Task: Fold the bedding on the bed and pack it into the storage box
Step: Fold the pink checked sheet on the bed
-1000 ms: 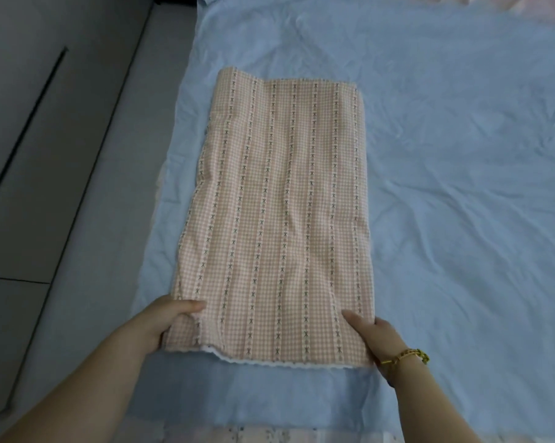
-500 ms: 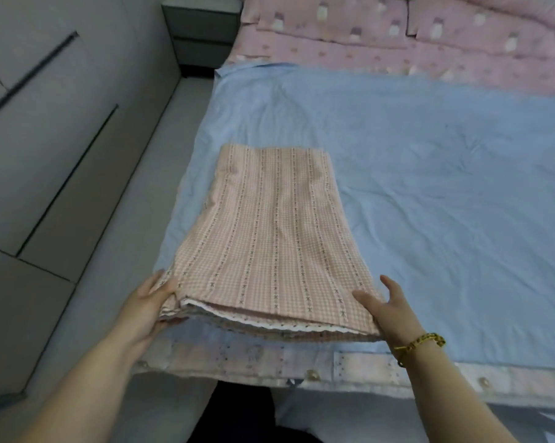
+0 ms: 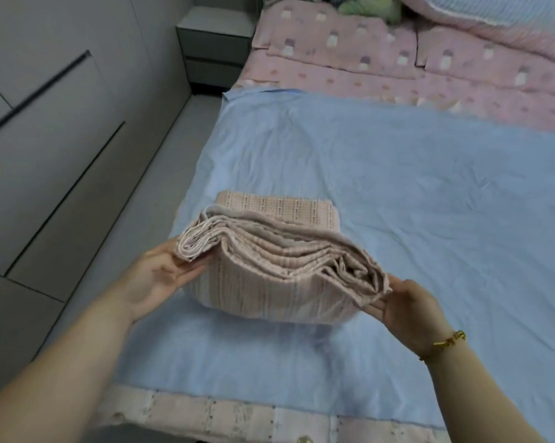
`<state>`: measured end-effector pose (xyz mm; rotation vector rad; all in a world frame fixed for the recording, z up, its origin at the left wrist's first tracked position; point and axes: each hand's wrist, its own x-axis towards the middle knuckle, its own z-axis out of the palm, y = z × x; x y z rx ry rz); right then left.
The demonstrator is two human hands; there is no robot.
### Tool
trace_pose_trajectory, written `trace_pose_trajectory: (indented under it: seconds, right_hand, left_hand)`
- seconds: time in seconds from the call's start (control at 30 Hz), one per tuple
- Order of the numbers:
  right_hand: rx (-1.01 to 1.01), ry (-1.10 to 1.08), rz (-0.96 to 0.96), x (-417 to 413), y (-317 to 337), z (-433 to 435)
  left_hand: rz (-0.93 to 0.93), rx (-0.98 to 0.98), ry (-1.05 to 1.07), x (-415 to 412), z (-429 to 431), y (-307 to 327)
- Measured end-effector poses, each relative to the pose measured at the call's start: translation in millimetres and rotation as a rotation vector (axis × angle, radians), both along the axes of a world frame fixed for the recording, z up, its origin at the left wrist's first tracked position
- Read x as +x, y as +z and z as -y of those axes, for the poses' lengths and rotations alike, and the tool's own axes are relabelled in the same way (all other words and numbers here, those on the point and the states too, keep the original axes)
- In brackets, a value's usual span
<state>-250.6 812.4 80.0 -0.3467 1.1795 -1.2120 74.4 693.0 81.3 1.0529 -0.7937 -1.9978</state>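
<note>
left hand (image 3: 156, 278), right hand (image 3: 411, 310) holding folded bedding (image 3: 269, 276), blue sheet (image 3: 413, 203)

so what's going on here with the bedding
A person is folding a pink checked cloth. The left hand and right hand each hold one side of its near end, which is lifted so the stacked layers show. The far end lies on the blue sheet. No storage box is in view.
</note>
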Motion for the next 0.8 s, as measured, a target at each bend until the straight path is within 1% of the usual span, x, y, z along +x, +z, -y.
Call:
trace_pose_trajectory:
  seconds: [0.03, 0.07, 0.1, 0.13, 0.23, 0.27, 0.3, 0.37, 0.4, 0.5, 0.57, 0.63, 0.7, 0.73, 0.77, 0.8]
  right_hand:
    - [-0.014, -0.013, -0.009, -5, -2, 12]
    - [-0.015, -0.019, -0.049, -8, -2, 27]
    - [0.011, -0.012, -0.142, -10, -3, 48]
    - [0.056, -0.015, -0.277, -11, -7, 66]
    - [0.21, -0.088, -0.839, -22, -31, 125]
    - [0.217, -0.098, -0.939, -24, -38, 140]
    - [0.219, -0.114, -0.992, -26, -46, 154]
    - [0.253, -0.136, -1.05, -31, -65, 182]
    - [0.285, -0.137, -1.069, -34, -78, 195]
    - [0.298, -0.16, -1.142, -43, -107, 228]
    - [0.272, -0.193, -1.13, -47, -124, 249]
    - [0.289, -0.216, -1.106, -50, -146, 269]
    - [0.342, -0.221, -1.123, -49, -167, 281]
    - [0.378, -0.216, -1.146, -48, -176, 285]
    - [0.417, -0.209, -1.175, -46, -180, 287]
    - [0.457, -0.213, -1.206, -44, -183, 289]
  left_hand:
    - [0.092, -0.058, -0.012, -9, 13, -2]
    - [0.224, -0.124, 0.006, -17, 28, -6]
    - [0.375, -0.188, 0.037, -27, 50, -11]
    - [0.502, -0.217, 0.084, -36, 69, -17]
    - [0.767, -0.26, 0.18, -56, 131, -37]
    - [0.864, -0.314, 0.163, -60, 146, -46]
    - [0.986, -0.368, 0.133, -65, 159, -51]
    - [1.179, -0.418, 0.07, -72, 187, -63]
    - [1.232, -0.414, 0.048, -75, 202, -74]
    - [1.309, -0.347, 0.018, -83, 227, -103]
    - [1.323, -0.301, 0.058, -90, 238, -124]
    - [1.43, -0.302, 0.098, -98, 248, -142]
    - [1.517, -0.34, 0.178, -105, 250, -154]
    - [1.504, -0.363, 0.225, -109, 248, -159]
    - [1.475, -0.422, 0.262, -114, 243, -161]
    - [1.45, -0.553, 0.276, -118, 235, -165]
